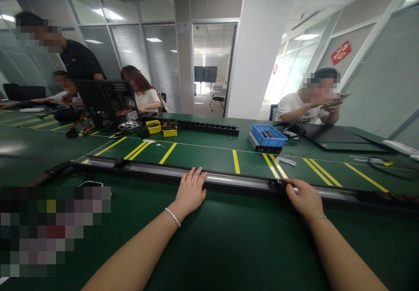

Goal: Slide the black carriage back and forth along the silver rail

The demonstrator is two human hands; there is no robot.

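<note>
A long black bar with a silvery metal face (229, 180) lies across the green table in front of me. My left hand (192, 190) rests palm down on the middle of the bar, its fingers stretched over the metal. Farther right, my right hand (305, 198) is closed at the bar beside a small black bracket (277, 185). A short silvery piece shows under its thumb; the rest is hidden by the fingers. A second black bracket (120, 163) sits on the bar's left part.
Beyond the bar stand a blue bin (269, 141), two yellow trays (170, 132), a long black power strip (209, 127), an open black computer case (101, 103) and a metal bowl (130, 126). Yellow tape strips (236, 162) mark the table. Several people sit or stand around it.
</note>
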